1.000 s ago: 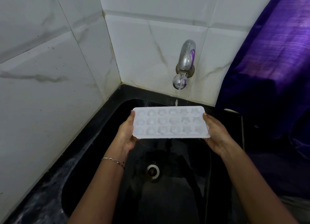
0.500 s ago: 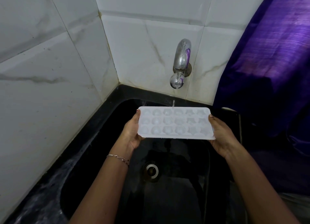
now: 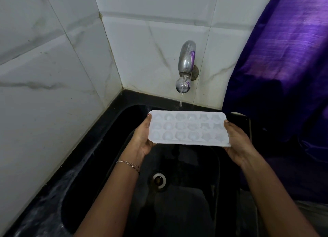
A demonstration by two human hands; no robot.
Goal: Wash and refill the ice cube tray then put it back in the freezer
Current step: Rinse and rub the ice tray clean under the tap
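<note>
Head view, and the white ice cube tray is up over the black sink, level, just near of the tap. Left hand clasps its left end, right hand its right end, thumbs on the rim. A thin trickle falls at the tray's far edge; whether the cups hold water is hard to make out. Since half a second ago, the tray has barely shifted.
</note>
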